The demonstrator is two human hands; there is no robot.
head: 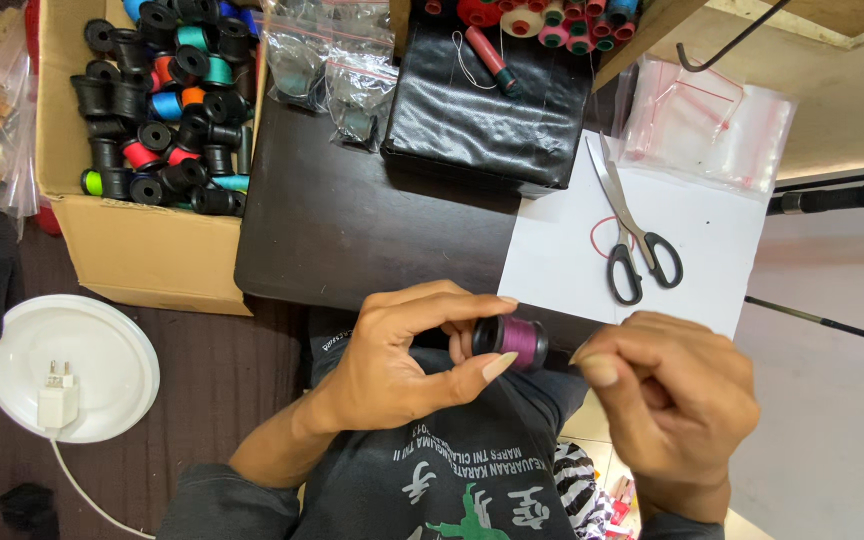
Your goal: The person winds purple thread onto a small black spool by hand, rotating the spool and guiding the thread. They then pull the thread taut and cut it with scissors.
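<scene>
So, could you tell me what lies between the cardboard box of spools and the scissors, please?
In the head view, between the cardboard box and the scissors lie bare dark tabletop and the near edge of the white paper sheet under the scissors.

The dark tabletop (352, 230) carries a black pouch (487, 110) at its far edge. Just left of the pouch lie small clear bags (337, 65). On the pouch rests a red and green spool (493, 58). Right of the pouch, touching it, a white sheet (712, 240) overhangs the tabletop, with scissors (632, 225) on it and a stack of clear zip bags (707, 125) at its far end. Left of the pouch, past the bags, a cardboard box (152, 250) of spools abuts the tabletop.
</scene>
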